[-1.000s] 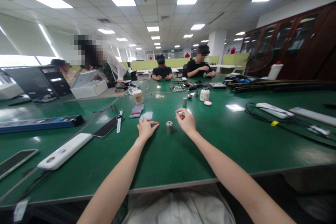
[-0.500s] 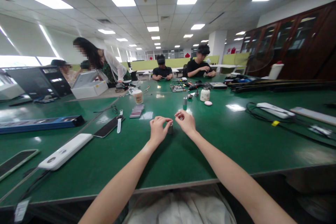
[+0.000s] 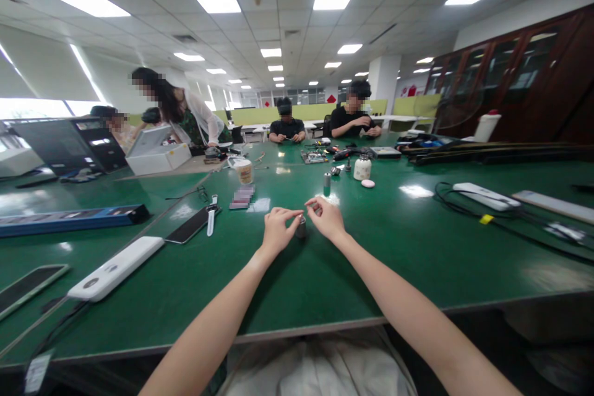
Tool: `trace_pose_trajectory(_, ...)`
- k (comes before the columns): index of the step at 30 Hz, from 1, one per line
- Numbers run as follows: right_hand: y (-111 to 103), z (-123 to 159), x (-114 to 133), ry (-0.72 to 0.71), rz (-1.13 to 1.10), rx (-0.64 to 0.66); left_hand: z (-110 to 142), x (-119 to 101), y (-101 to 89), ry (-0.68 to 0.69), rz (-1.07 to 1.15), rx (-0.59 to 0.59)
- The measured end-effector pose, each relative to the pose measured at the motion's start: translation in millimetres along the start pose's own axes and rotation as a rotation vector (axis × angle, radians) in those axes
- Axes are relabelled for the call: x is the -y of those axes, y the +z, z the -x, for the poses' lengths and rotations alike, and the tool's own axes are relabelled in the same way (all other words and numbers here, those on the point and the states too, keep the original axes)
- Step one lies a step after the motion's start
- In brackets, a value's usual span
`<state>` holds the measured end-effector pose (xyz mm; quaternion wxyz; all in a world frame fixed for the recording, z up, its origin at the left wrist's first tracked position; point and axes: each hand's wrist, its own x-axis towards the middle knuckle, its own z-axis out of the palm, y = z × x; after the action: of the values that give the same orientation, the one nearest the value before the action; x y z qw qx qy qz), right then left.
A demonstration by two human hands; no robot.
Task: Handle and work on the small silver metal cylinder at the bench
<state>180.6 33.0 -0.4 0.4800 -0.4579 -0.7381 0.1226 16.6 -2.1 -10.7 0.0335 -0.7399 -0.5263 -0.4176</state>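
Left hand flanks metal cylinder — upright, axis vertical.

The left hand seems to partly hide the metal cylinder.

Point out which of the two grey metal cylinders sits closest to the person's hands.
The front cylinder, partly hidden by the left hand. The rear cylinder stands farther off, beyond the right hand.

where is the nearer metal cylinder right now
In the head view, the nearer metal cylinder sits on the green table, below the picture's centre, between the left hand and the right hand.
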Motion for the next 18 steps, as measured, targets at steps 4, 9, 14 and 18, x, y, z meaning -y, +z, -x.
trace_pose_trajectory(4,1.3,0.9,-0.5,-0.008,-0.006,0.027,0.5,1.0,-0.8,-0.006,0.008,0.007)
trace_pose_trajectory(9,1.7,1.4,0.0,-0.016,-0.018,0.031,1.7,2.0,-1.8,-0.015,0.021,0.009)
trace_pose_trajectory(14,3.0,0.8,0.3,-0.035,-0.078,0.045,2.6,0.8,-4.6,-0.012,0.000,-0.015)
trace_pose_trajectory(18,5.7,3.0,-0.1,-0.091,-0.163,0.103,2.2,-0.7,-8.2,-0.025,-0.032,-0.114)
